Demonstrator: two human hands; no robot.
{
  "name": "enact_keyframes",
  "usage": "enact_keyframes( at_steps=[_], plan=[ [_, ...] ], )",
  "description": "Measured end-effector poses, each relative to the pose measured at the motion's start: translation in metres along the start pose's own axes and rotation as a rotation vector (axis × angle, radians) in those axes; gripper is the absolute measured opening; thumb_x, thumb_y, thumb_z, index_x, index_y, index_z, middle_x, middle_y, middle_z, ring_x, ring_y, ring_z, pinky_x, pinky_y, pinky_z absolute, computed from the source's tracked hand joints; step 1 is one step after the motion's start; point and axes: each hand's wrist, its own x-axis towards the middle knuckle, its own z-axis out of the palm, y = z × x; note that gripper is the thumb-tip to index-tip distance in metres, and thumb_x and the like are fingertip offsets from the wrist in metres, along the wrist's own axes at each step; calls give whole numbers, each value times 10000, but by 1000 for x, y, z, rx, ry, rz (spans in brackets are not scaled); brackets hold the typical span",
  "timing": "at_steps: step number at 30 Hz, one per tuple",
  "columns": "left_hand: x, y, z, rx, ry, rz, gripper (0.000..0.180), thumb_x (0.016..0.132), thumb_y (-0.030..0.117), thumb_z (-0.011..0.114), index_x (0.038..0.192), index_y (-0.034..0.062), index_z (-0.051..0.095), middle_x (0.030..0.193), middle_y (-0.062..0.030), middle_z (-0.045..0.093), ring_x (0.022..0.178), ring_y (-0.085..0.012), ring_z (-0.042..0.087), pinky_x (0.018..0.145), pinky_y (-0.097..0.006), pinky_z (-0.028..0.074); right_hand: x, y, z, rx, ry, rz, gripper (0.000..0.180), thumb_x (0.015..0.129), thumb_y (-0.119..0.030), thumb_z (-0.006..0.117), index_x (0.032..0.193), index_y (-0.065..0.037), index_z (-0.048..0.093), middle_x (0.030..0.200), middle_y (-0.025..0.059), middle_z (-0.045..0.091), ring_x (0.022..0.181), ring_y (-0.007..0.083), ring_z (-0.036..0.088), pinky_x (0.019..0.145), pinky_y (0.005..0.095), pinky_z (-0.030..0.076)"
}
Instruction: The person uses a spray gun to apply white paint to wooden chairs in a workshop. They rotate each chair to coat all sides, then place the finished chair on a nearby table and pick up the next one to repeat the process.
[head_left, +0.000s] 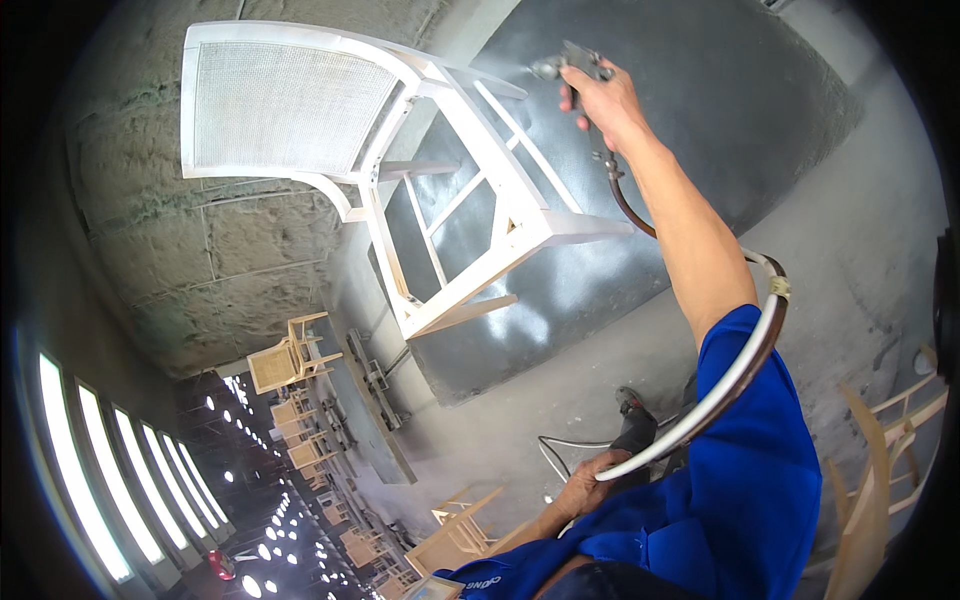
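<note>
My right hand point(608, 104), arm stretched out, is closed around a spray gun point(574, 64). A faint mist leaves its nozzle toward a white-coated chair frame point(519, 185), near the ends of its legs. The chair has a woven mesh back panel point(290, 108) and an open seat frame. From the gun's handle a hose point(768, 335), partly brown and partly white, loops past my right upper arm down to my left hand point(583, 487). My left hand is closed on this hose close to my body.
Beneath the chair lies a dark grey board point(690, 130) with whitish overspray patches. Unpainted wooden chairs point(283, 362) line the left background beside a long conveyor-like bench point(365, 405). More bare chairs stand near me, including one at the right point(872, 490). Tube lights point(85, 465) glow at lower left.
</note>
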Motion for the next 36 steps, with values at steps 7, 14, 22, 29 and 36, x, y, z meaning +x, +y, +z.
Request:
enact_keyframes(
  at_steps=[7,14,22,29,36],
  plan=[
    [0,12,-8,43,-23,19,312,957,-35,613,1254,54,652,1165,-149,716,1089,-287,702,955,-378,540,12,-100,31,67,-173,-237,249,965,-248,722,1087,-44,648,876,66,717,737,144,691,482,270,428],
    [-7,-11,-1,-102,2,171,254,964,-39,607,1202,38,652,1157,-157,702,1108,-294,689,959,-384,532,-17,-111,21,-131,-109,-152,203,981,-232,684,1090,-62,691,860,41,699,722,124,668,493,260,418],
    [3,-4,6,88,71,460,274,880,-41,629,1143,39,636,1078,-189,697,1031,-436,679,875,-472,563,-113,-216,81,-1063,-405,-557,411,915,-217,698,1318,-135,709,731,46,664,586,94,575,501,268,449],
    [-2,-7,9,23,29,598,194,905,-3,620,1080,77,647,1014,-149,695,1006,-427,667,829,-512,540,-264,-254,77,-1428,-653,-646,481,924,-165,699,1404,-137,683,935,42,713,664,85,517,631,279,464],
    [-12,-40,-15,59,-96,666,232,885,-9,649,1101,70,679,1047,-143,718,1057,-405,667,876,-498,533,-387,-164,128,-1097,-496,-174,510,947,-155,752,1443,-132,634,853,0,696,671,57,636,467,201,410]
  ],
)
